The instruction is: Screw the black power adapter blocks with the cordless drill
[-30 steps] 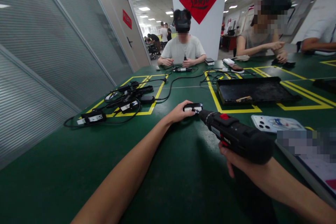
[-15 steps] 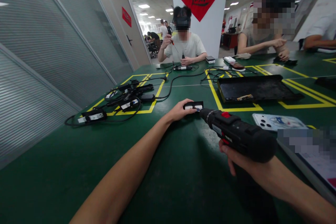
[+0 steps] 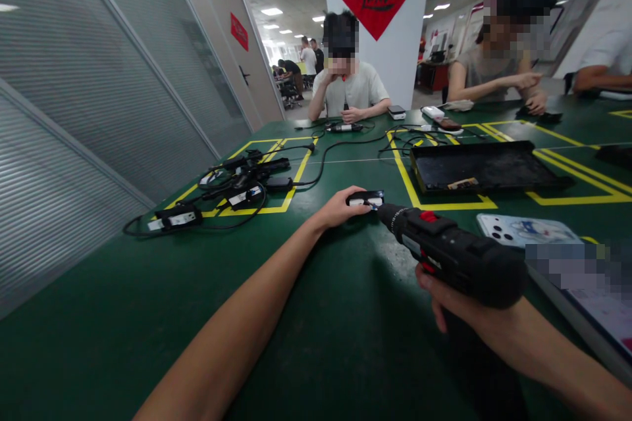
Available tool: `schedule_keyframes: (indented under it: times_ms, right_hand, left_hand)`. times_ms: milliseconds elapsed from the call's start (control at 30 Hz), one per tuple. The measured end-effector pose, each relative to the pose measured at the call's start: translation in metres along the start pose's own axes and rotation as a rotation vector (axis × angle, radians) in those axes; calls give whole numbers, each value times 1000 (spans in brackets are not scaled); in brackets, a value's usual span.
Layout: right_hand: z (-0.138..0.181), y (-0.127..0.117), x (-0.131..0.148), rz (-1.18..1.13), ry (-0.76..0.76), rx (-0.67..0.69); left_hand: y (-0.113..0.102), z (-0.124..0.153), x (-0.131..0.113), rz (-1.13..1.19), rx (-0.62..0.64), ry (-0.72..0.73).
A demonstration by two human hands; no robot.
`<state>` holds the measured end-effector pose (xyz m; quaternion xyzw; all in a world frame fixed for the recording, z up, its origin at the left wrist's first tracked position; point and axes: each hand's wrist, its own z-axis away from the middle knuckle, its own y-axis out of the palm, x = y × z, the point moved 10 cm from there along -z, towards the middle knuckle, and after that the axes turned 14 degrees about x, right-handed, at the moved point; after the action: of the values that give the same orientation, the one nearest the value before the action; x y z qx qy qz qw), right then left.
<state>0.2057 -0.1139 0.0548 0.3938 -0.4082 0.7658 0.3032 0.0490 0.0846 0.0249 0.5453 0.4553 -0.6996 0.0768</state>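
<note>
My left hand reaches forward over the green table and grips a small black adapter with a white label, holding it down on the table. My right hand is wrapped round the handle of a black electric screwdriver with a red switch. The tool's tip points at the adapter's right end and looks to touch it.
A pile of black adapters with cables lies at the left in a yellow-taped square. A black tray sits at the right, a phone and a tablet nearer me. Several people sit across the table.
My hands and the tool have barely moved. The person opposite raised a hand from the table up to the face.
</note>
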Motion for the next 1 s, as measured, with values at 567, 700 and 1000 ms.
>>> schedule_keyframes:
  times_ms: [567,700,1000]
  right_hand:
    - [0,1,-1,2,28,-1]
    - [1,-1,1,6,28,-15]
    - [2,0,-5,4,81,-19]
  left_hand:
    - [0,-1,-1,-37,-4,8]
    - [0,-1,-1,-41,-1,-3]
    - [0,-1,-1,-56,5,8]
